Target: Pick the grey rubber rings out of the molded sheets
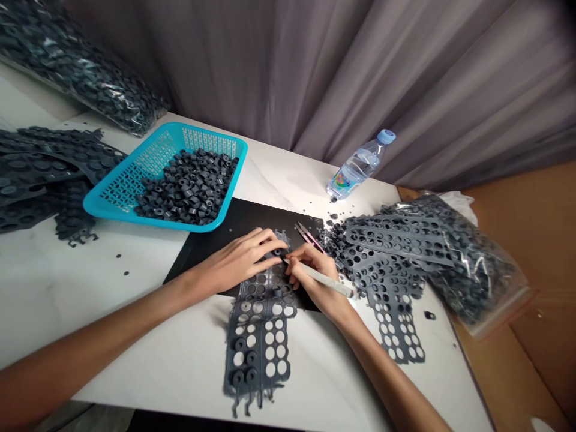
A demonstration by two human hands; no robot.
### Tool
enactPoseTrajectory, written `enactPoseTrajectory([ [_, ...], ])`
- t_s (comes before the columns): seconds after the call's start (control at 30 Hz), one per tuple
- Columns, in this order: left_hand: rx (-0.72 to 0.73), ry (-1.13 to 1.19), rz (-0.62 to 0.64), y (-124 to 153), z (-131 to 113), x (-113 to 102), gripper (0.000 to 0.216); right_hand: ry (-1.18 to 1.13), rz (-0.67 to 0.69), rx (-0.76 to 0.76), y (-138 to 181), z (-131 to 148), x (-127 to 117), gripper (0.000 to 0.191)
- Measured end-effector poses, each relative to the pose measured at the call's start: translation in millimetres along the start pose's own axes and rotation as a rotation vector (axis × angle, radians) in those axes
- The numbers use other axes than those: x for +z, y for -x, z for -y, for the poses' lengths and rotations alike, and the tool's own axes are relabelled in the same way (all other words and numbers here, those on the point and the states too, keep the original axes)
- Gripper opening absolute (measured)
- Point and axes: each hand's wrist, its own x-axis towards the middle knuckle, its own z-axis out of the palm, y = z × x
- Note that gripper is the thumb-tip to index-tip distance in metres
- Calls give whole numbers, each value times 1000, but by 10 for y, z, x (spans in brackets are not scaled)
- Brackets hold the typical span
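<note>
A dark grey rubber sheet (270, 324) with rows of round holes lies lengthwise in front of me, its far half on a black mat (202, 246). A few thick rubber rings (251, 376) still sit in its near left corner. My left hand (243, 258) holds the sheet's far part down, thumb and fingers on either side of a ring (278, 252). My right hand (315, 270) is closed round a slim whitish tool (330, 283), possibly tweezers. Its dark tip meets the sheet beside my left fingertips. Just beyond lie small pink-handled thread snips (308, 234).
A blue basket (164, 224) of small rubber pieces stands at back left, near a full plastic bag (99, 78). More perforated sheets (400, 240), loose scraps and another bag (486, 282) crowd the right. A water bottle (360, 162) stands before the curtain (315, 72).
</note>
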Motion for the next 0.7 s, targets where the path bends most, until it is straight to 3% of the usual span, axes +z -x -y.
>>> enactPoseTrajectory([
  [0.1, 77, -53, -53, -31, -30, 85, 29, 60, -6, -14, 7, 31, 11, 16],
  [0.17, 60, 29, -208, -63, -77, 67, 27, 90, -12, -21, 11, 59, 21, 16],
  [0.23, -62, 213, -429, -96, -138, -37, 21, 113, -24, -25, 15, 77, 30, 16],
  [0.3, -213, 478, -535, -113, -190, -188, 19, 101, -33, -14, 19, 73, 35, 15],
  [0.43, -369, 959, -330, -68, -228, -371, 25, -75, -37, 26, 20, 2, 22, 19],
  [0.53, -477, 1178, -203, -14, -238, -319, 23, -168, -85, 12, 6, -60, 5, 21],
  [0.7, -569, 1366, -97, 7, -279, -188, 25, -159, -151, -3, -30, -108, -15, 21],
])
